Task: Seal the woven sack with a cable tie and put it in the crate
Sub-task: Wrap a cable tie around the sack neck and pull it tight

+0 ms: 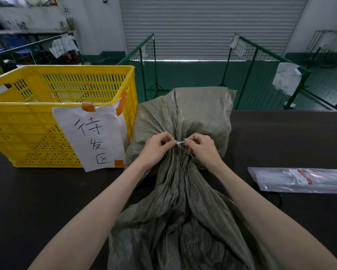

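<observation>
Woven sack (183,121) soft, bulky; neck gathered. Left hand (157,147) and right hand (201,148) pinched on cable tie (180,142). Best lifted by neck toward crate (46,106), 10 o'clock.

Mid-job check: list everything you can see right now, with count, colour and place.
woven sack: one, grey-green, lying on the table centre, neck gathered
cable tie: one, white, at the gathered neck between both hands
crate: one, yellow, on the table left of the sack
paper sign: one, white, handwritten, taped to the crate's front
plastic packet: one, clear with red label, table right
table: one, dark
fence panels: green, behind the table
left hand: fingers pinching the tie
right hand: fingers pinching the tie
</observation>
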Tool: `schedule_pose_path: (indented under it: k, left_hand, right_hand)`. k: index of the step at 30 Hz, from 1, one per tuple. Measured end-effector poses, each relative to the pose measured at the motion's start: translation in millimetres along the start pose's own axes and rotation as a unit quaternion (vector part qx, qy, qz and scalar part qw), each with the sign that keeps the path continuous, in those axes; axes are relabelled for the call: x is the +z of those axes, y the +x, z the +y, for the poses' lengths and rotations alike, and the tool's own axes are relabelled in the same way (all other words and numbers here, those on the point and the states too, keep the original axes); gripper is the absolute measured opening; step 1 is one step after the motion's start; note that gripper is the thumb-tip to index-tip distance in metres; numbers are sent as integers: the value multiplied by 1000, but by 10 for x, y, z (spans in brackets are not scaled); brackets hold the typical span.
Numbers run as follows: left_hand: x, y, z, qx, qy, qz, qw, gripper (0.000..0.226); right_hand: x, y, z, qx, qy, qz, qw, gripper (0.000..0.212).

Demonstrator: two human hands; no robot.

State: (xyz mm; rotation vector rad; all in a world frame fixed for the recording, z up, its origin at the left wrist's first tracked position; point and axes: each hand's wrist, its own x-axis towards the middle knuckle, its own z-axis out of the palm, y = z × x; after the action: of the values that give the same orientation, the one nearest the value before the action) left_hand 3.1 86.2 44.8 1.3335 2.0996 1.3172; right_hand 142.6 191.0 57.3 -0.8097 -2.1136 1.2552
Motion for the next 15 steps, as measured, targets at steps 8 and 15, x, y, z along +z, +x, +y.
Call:
schedule_pose_path:
  k: [8,15]
  left_hand:
    - [-19,-55,8,79,137,-10,987,17]
    - [38,-63,36,127,250,16,960,21]
  right_hand:
    - [17,31,-21,-6,-17,-11,1000,20]
    - [57,4,-8,-43,-64,60,995,19]
